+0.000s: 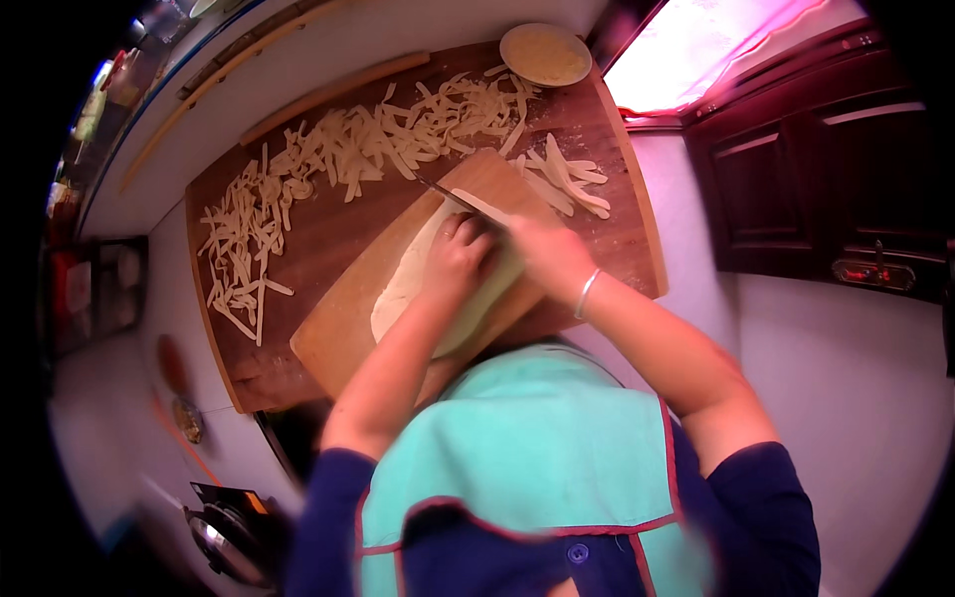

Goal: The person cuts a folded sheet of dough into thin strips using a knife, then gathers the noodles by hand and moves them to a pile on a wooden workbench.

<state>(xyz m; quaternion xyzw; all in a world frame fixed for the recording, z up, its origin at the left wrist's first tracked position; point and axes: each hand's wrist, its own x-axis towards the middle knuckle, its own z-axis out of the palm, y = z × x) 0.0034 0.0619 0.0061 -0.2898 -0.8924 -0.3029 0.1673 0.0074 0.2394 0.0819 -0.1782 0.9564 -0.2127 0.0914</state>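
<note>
Apron [537, 448], teal with dark red edging, worn over a navy shirt; nearest item

Right hand [545, 254]: white bracelet [587, 295] at the wrist; grip closed around the handle end of a knife [463, 203], the blade reaching up and left from the hand, its lower edge at the upper end of the dough

Left hand [463, 257]: fingers curled and partly bunched, resting on the dough just beside the blade; grip appears to steady rather than clutch, though whether it pinches anything cannot be told

Dough [396, 289]: one pale, flattened, long piece, lying under the left grip and reaching back toward the apron on both sides of that forearm; the right grip sits at its upper right, with the blade between

Step in hand, by judgement: slicing the dough into strips; the next cut calls for guiding fingers drawn back from the edge and the blade set a strip's breadth further along

Board [323, 343]: wooden, laid slantwise beneath the dough, on the brown wooden tabletop [323, 234]

Small group of strips [562, 179]: right of the board's far end

Large spread of strips [378, 144]: loose and tangled, beyond the board

Bowl [505, 48]: pale, contents yellowish, far right corner

Rod [333, 97]: long, wooden, along the far edge
</note>
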